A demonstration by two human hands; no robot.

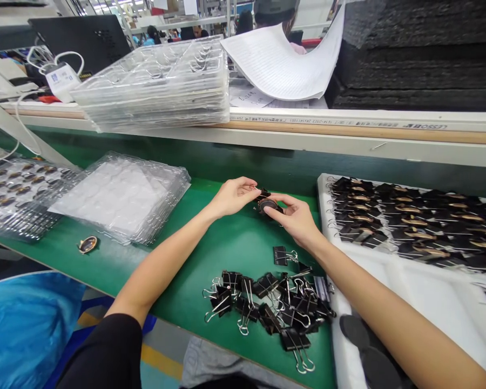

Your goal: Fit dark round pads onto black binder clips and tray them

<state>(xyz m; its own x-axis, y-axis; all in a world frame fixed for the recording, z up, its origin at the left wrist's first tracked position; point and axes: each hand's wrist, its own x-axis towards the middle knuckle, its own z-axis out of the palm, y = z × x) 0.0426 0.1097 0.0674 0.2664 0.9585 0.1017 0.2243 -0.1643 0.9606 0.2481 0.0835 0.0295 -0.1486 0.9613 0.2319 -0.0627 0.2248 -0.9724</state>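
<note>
At right hand [297, 217]: dark disc [264, 203] held, probably light, stiff; grip rim.
At left hand [235, 197]: black clip [264, 193] pinched, likely stiff, springy.

dark round piece [266, 205], held beside black clip [264, 192]

Your round piece [266, 203] is showing black, your tabletop [186, 237] green, your binder clips [269, 319] black and silver, your tray [389, 265] white, your sleeve [109, 351] black.

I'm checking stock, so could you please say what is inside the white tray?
Rows of black clips and tan parts show; the right forearm partly hides the tray, and the clips cover what's beneath.
</note>
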